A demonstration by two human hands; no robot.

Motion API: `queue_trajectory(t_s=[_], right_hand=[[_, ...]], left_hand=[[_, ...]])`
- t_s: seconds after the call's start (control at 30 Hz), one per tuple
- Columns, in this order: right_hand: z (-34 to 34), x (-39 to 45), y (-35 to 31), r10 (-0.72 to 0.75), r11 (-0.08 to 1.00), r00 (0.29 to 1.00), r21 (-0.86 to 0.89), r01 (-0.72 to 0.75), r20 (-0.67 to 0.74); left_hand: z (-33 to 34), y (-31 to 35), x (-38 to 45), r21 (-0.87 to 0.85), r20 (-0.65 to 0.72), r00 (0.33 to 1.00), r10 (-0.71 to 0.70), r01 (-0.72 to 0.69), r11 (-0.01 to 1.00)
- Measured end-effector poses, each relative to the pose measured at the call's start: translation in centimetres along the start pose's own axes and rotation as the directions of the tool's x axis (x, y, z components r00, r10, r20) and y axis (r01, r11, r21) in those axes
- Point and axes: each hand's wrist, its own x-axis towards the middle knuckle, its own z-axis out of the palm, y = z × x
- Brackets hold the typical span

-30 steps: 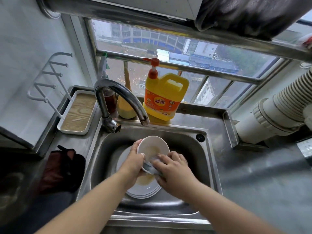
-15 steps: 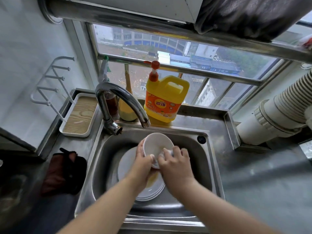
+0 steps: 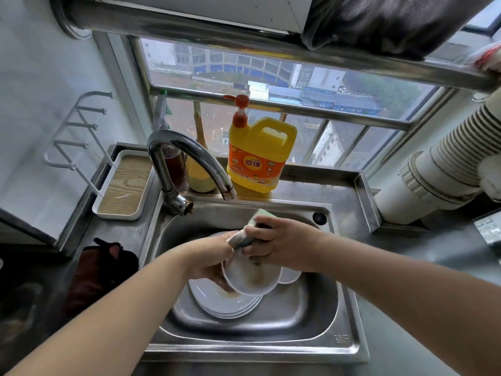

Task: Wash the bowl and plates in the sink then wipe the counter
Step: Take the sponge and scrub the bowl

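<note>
Looking down at a steel surface (image 3: 423, 280) with a sink (image 3: 320, 318) set into it, under a window (image 3: 271, 85) that faces some buildings. A fat ribbed duct (image 3: 439, 169) runs along the right side and a curved tap (image 3: 189, 158) arches over the back left of the basin, no water coming out as far as I can see. On the ledge behind it there's a big yellow soap jug (image 3: 260, 156) with an orange pump. Off to the left sits a white tray (image 3: 122, 185) with a wood-look bottom, and nearer the camera a dark reddish cloth (image 3: 100, 272) lies bunched on the surface.

In the basin there's a stack of white plates (image 3: 225, 302) lying flat. The bowl (image 3: 252, 278) is held tilted just above them, with brownish gunk inside. The left hand (image 3: 214, 256) grips the bowl's left rim, fingers curled around the edge. The right hand (image 3: 282, 245) has its fingers wrapped around a sponge (image 3: 254, 223), green on top, pressed against the bowl's far rim. Both hands meet right over the bowl.
</note>
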Motion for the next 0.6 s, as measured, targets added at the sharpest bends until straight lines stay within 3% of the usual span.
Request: queue_trajectory(t_s=[0.07,0.13,0.17,0.23,0.27,0.3,0.37,0.43,0.5,0.53,0.6], right_hand=[[-0.5,-0.1,-2.5,0.220,0.961,0.970,0.146,-0.233,0.099],[-1.5,0.7,-5.5,0.448,0.803,0.871,0.336,-0.492,0.204],[-2.2,1.3,-6.7,0.547,0.668,0.796,0.438,-0.602,0.261],[-4.2,2.7,-8.0,0.625,0.279,0.629,0.620,-0.734,0.463],[-4.4,3.3,-8.4,0.618,0.157,0.597,0.665,-0.731,0.511],[-4.0,3.6,-8.9,0.628,0.110,0.596,0.701,-0.705,0.501],[-3.8,3.2,-9.1,0.621,0.158,0.633,0.717,-0.679,0.462],[-3.0,1.6,-8.5,0.572,0.379,0.727,0.664,-0.645,0.380],[-1.7,-0.1,-6.8,0.472,0.706,0.854,0.488,-0.514,0.216],[-1.2,-0.7,-6.0,0.429,0.792,0.887,0.402,-0.460,0.171],[-0.7,-1.1,-4.7,0.387,0.856,0.916,0.328,-0.399,0.105]], left_hand=[[-0.2,-0.2,0.0,-0.021,-0.083,0.996,0.028,-0.030,0.999],[0.4,-0.8,0.3,-0.117,-0.187,0.981,0.050,-0.073,0.990],[1.0,-1.1,0.6,-0.164,-0.230,0.972,0.040,-0.079,0.983],[2.2,-1.8,1.3,-0.225,-0.307,0.952,0.005,-0.078,0.971],[2.7,-2.0,1.6,-0.249,-0.341,0.940,-0.008,-0.083,0.965],[2.8,-2.1,1.7,-0.277,-0.365,0.931,-0.021,-0.087,0.957],[2.4,-2.0,1.6,-0.284,-0.357,0.933,-0.039,-0.069,0.956],[1.4,-1.8,1.1,-0.213,-0.286,0.957,-0.055,-0.008,0.977],[0.5,-1.2,0.7,-0.138,-0.178,0.981,-0.079,0.055,0.989],[0.1,-0.8,0.5,-0.121,-0.118,0.989,-0.092,0.078,0.990],[-0.8,0.3,0.1,-0.128,-0.026,0.991,-0.131,0.127,0.984]])
